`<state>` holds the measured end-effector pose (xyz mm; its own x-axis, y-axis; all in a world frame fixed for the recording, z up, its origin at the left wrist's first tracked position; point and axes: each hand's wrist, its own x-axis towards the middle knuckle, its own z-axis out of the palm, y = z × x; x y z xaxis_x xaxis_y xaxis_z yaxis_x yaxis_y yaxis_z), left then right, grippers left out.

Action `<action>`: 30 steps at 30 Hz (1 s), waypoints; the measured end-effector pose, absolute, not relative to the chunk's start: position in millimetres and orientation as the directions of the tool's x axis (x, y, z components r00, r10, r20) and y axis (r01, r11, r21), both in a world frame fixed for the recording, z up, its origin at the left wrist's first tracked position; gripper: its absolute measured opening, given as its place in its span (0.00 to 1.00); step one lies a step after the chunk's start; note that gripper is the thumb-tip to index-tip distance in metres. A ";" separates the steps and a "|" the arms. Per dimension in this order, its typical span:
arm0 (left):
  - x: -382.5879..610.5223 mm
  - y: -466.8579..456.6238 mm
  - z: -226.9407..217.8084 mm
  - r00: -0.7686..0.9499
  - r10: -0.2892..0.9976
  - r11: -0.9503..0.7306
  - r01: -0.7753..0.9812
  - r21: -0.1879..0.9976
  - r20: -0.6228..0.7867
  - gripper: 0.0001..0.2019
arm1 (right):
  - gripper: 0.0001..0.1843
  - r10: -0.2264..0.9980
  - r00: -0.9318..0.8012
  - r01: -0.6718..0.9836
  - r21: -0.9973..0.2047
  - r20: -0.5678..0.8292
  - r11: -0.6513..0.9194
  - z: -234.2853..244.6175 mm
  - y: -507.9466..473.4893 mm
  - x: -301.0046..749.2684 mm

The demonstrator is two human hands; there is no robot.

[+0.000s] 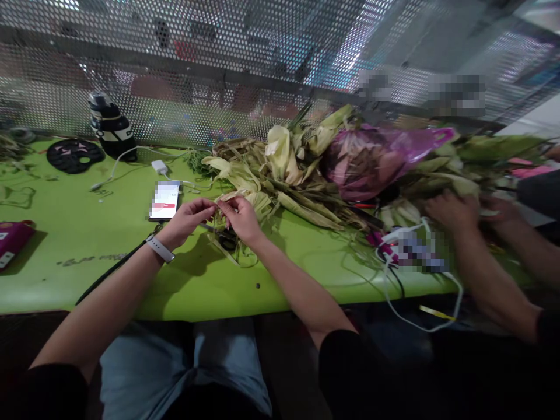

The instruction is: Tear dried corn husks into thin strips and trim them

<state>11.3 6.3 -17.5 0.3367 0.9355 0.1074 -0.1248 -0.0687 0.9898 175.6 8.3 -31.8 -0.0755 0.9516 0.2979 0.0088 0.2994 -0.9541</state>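
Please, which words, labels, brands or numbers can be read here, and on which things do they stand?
No text can be read with certainty.
Black bottle with white band: lettering, too blurred.
Bright green tabletop: handwritten marks, too faint.
White-screened smartphone: screen text, too small, partly pixelated.

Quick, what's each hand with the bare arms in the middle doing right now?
Left hand: closed, pinching pale husk.
Right hand: closed, fingertips at the husk too.
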 end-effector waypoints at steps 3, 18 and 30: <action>11.3 8.5 -19.8 0.340 0.936 -0.031 -0.166 0.986 0.087 0.09 | 0.23 0.953 -0.053 -0.003 -0.954 0.299 0.300 -33.5 7.8 173.9; 10.7 3.9 -12.6 0.405 0.914 0.093 -0.244 0.965 0.014 0.11 | 0.22 0.946 -0.015 0.034 -0.945 0.324 0.324 -22.2 -2.0 174.7; 11.6 2.8 -15.6 0.475 0.879 0.067 -0.184 0.981 0.029 0.06 | 0.13 0.843 0.011 0.177 -0.831 0.538 0.528 -25.8 2.6 176.1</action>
